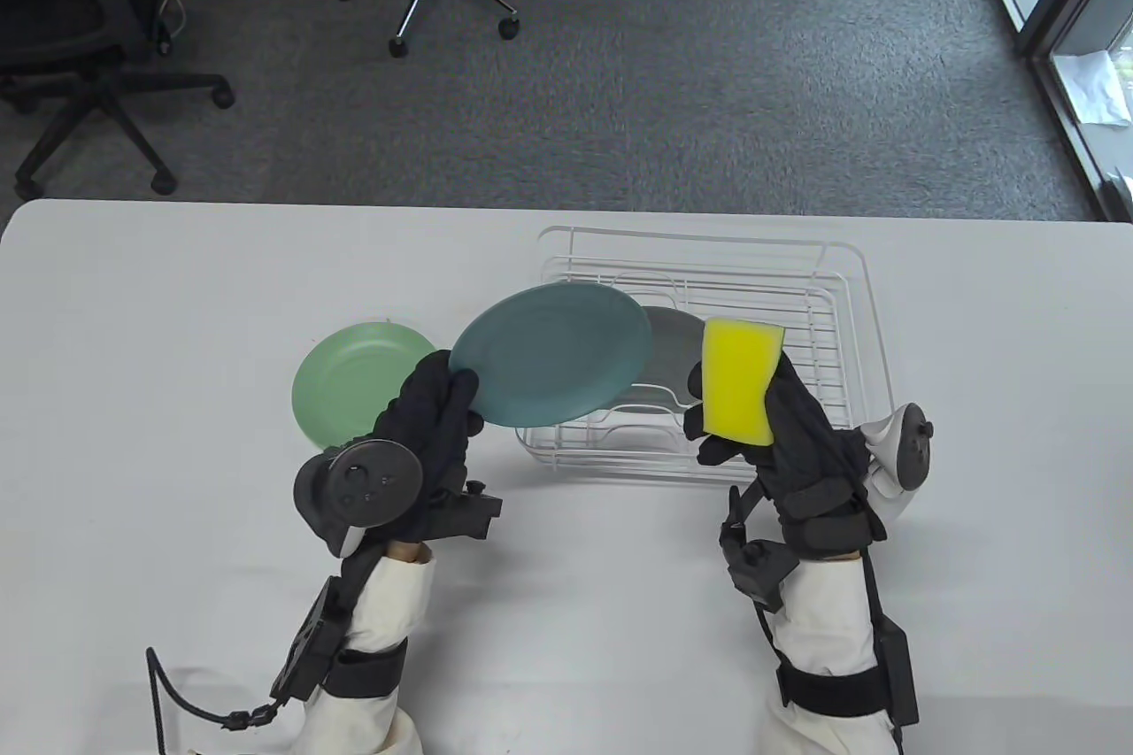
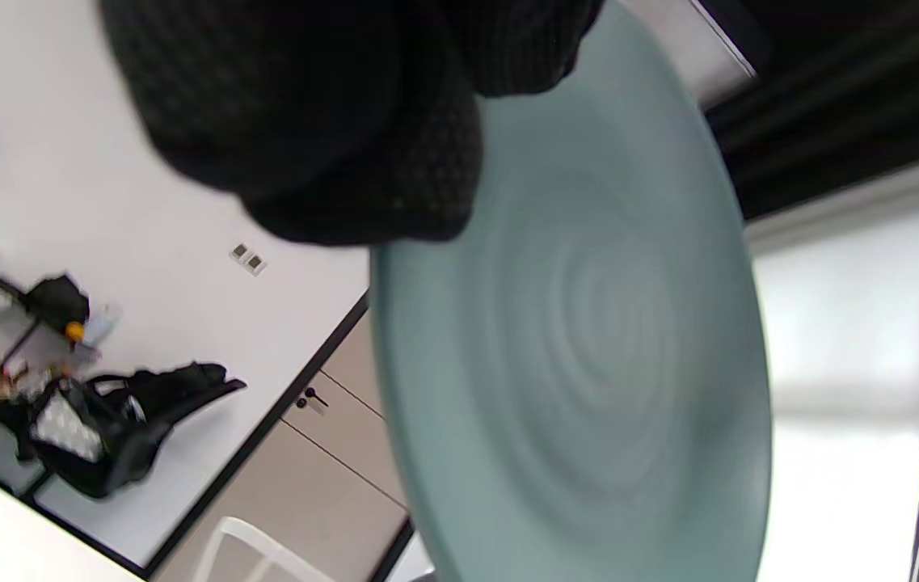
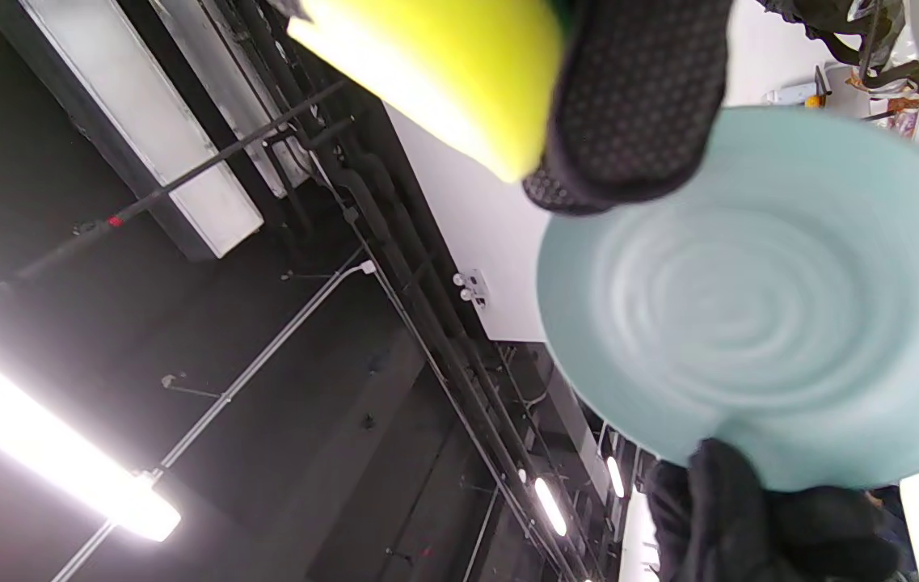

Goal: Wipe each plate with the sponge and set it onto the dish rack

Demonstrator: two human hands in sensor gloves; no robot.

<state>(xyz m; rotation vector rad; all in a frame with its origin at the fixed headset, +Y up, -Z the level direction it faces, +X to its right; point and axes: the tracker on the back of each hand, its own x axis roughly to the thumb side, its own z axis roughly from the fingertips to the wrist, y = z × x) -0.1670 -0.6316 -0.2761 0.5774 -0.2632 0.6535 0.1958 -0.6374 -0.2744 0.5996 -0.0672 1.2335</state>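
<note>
Left hand (image 1: 434,423) pinches the round teal plate (image 1: 551,353) by its near rim, tilted above the white table (image 1: 177,330), beside the pale green plate (image 1: 354,383). Right hand (image 1: 761,427) grips the yellow rectangular sponge (image 1: 739,381), upright over the white wire dish rack (image 1: 823,321), just beside the teal plate.

White table (image 1: 177,330) carries a light green plate (image 1: 354,383) and a white dish rack (image 1: 797,295), well apart
</note>
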